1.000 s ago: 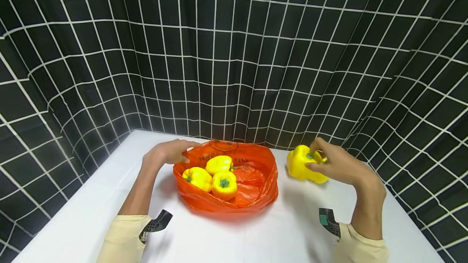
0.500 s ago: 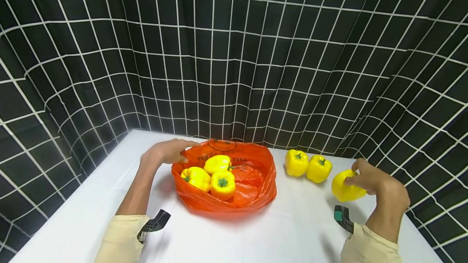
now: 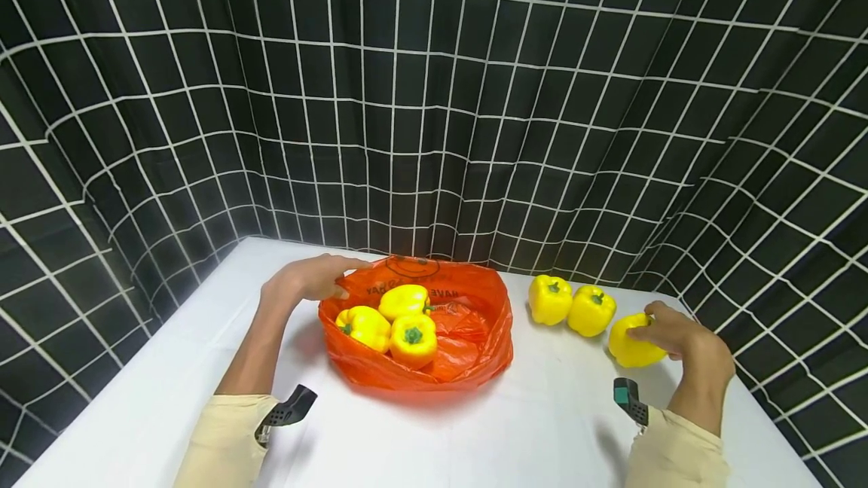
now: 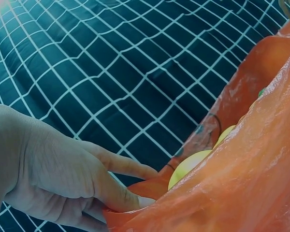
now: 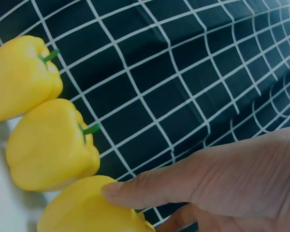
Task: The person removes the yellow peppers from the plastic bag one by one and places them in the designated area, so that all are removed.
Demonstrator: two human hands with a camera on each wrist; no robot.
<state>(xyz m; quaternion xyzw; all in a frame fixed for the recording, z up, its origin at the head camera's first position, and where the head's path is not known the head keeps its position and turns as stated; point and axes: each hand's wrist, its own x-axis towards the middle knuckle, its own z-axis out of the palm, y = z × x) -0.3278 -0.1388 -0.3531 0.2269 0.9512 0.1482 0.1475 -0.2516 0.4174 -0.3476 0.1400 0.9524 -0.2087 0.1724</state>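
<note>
My left hand [image 3: 313,279] pinches the left rim of an orange-red plastic bag [image 3: 475,367], thumb on one side of the film and fingers on the other in the left wrist view. Inside the open bag lie three yellow bell peppers, one at the left [image 3: 366,326], one at the back [image 3: 404,300] and one in front [image 3: 414,341]. My right hand [image 3: 685,337] grips another yellow bell pepper [image 3: 627,341], its thumb [image 5: 135,191] across the top. That pepper is low over the table, just right of two standing yellow bell peppers [image 3: 550,300] [image 3: 591,311].
A white table [image 3: 380,443] carries everything. Black curtains with a white grid [image 3: 434,111] enclose its back and sides. Both forearms wear cream sleeves with a small dark camera at each wrist [image 3: 288,407].
My right hand has carried its yellow bell pepper from in front of the two standing ones to the right, then slightly back left beside them. My left hand stays at the bag's rim.
</note>
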